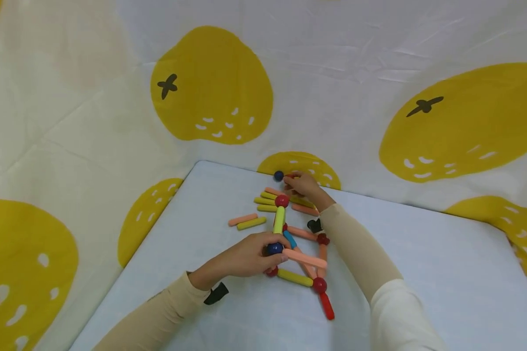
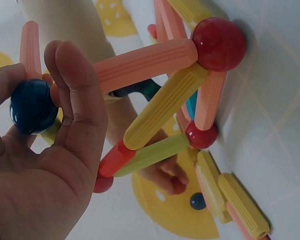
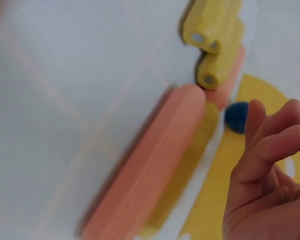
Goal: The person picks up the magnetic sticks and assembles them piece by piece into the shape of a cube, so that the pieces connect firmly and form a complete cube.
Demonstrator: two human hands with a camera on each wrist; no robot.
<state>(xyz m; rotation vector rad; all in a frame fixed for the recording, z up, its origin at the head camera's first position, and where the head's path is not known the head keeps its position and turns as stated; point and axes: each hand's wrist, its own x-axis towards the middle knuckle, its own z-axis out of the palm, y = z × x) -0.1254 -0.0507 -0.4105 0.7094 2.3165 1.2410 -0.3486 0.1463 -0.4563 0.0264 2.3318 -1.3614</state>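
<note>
My left hand (image 1: 254, 254) curls its fingers and thumb around a dark blue ball (image 2: 34, 107) on the built frame of sticks and balls. Pink sticks (image 1: 306, 258) join this ball, and a lime stick (image 1: 279, 220) runs from it toward a red ball (image 1: 282, 201). At the far edge of the table, my right hand (image 1: 304, 185) pinches a small red ball (image 2: 178, 185) at its fingertips. Just left of those fingers sits another blue ball (image 1: 278, 176). In the right wrist view, the curled fingers hide the red ball.
Loose yellow sticks (image 1: 265, 200) and a pink stick (image 1: 305, 209) lie by the right hand. Further left lie a pink stick (image 1: 242, 219) and a yellow stick (image 1: 251, 223). A red stick (image 1: 327, 306) juts from the frame's near corner. Patterned cloth (image 1: 334, 112) rises behind the table.
</note>
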